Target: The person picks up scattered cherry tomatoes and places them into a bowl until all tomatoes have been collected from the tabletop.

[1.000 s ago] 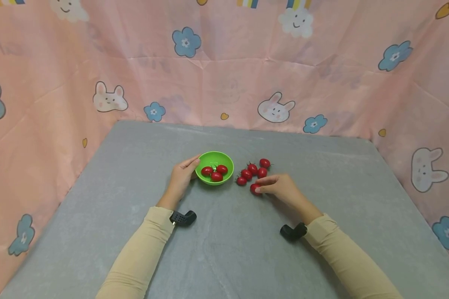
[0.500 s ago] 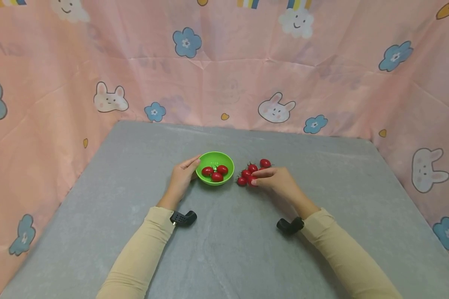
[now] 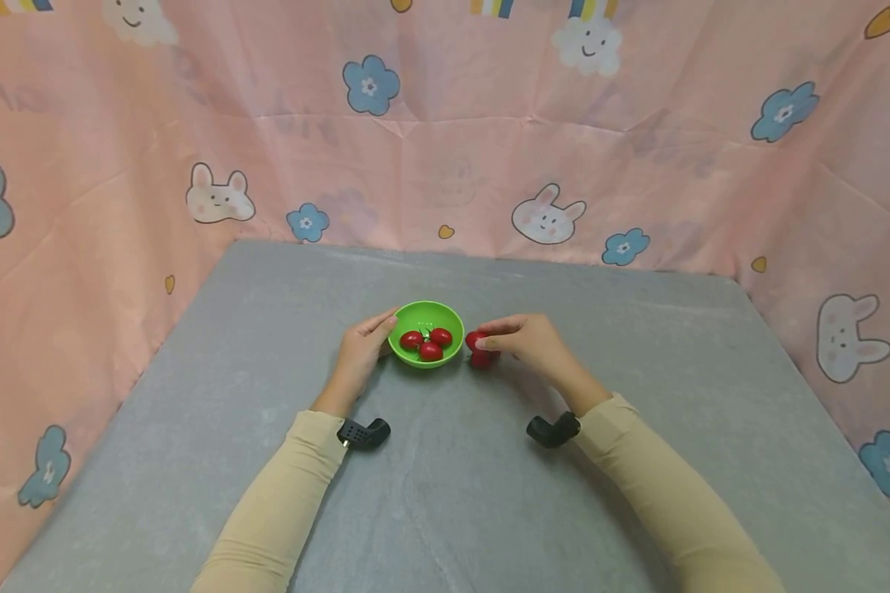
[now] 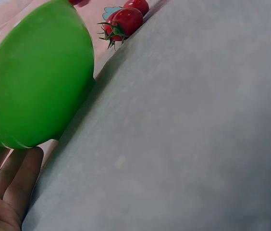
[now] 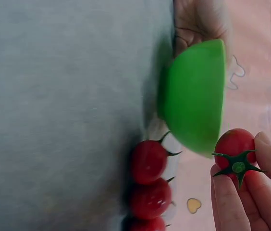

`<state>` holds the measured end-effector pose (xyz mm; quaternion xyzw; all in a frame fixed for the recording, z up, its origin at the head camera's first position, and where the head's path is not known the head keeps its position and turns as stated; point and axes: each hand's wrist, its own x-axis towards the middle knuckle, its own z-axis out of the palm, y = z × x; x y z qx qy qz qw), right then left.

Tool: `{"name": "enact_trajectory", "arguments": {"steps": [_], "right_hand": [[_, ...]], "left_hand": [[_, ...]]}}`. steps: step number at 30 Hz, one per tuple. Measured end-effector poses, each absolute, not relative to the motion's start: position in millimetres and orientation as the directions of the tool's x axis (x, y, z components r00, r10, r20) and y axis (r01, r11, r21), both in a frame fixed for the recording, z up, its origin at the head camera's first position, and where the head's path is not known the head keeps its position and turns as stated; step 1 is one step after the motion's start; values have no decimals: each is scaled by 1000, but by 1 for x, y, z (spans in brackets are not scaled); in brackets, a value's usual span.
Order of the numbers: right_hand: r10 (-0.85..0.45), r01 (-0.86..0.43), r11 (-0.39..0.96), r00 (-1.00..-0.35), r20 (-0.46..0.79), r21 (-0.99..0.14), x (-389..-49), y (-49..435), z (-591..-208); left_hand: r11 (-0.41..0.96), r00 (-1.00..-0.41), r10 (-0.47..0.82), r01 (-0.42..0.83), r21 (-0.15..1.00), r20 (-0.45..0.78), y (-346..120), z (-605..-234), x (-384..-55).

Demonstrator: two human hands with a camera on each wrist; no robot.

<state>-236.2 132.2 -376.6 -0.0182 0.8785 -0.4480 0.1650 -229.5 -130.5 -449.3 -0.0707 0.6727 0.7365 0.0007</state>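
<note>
My left hand (image 3: 359, 354) holds the left side of a green bowl (image 3: 424, 312), thumb at the rim and fingers against the outside. Three red cherry tomatoes (image 3: 431, 352) lie inside the bowl. Just right of the rim, my right hand (image 3: 532, 342) pinches another cherry tomato (image 5: 235, 144) between thumb and fingers, its green stem star towards the wrist camera. Beneath that hand are loose cherry tomatoes (image 3: 480, 361), mostly covered by it in the head view. A row of them (image 5: 150, 198) shows beside the bowl in the right wrist view.
A grey table top (image 3: 430, 478) carries everything. Behind it and at both sides hangs a pink curtain (image 3: 445, 148) printed with rabbits, clouds and flowers. A black wrist camera sits on each wrist, the left one (image 3: 365, 433) and the right one (image 3: 554, 430).
My right hand has carried its cherry tomato from in front of the loose ones, up and leftward to near the bowl's right rim. The left hand and bowl have stayed put.
</note>
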Motion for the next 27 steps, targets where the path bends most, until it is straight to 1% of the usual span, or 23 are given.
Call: {"name": "enact_trajectory", "arguments": {"steps": [18,24,27], "right_hand": [[-209,98,555,-945,-253,-826,-252,89,-364],[-234,56,553,-947,-219,-831,-255,78,-367],[-246,22,573,-949,-197,-819,-256,74,-369]], "left_hand": [[-114,-991,-86,-95,989,-105,-131,-449,-231],[-116,-991,-86,-94,989,-104,-131,-449,-231],[-104,-990,-90,-97,990,-106,-131,-449,-231]]}}
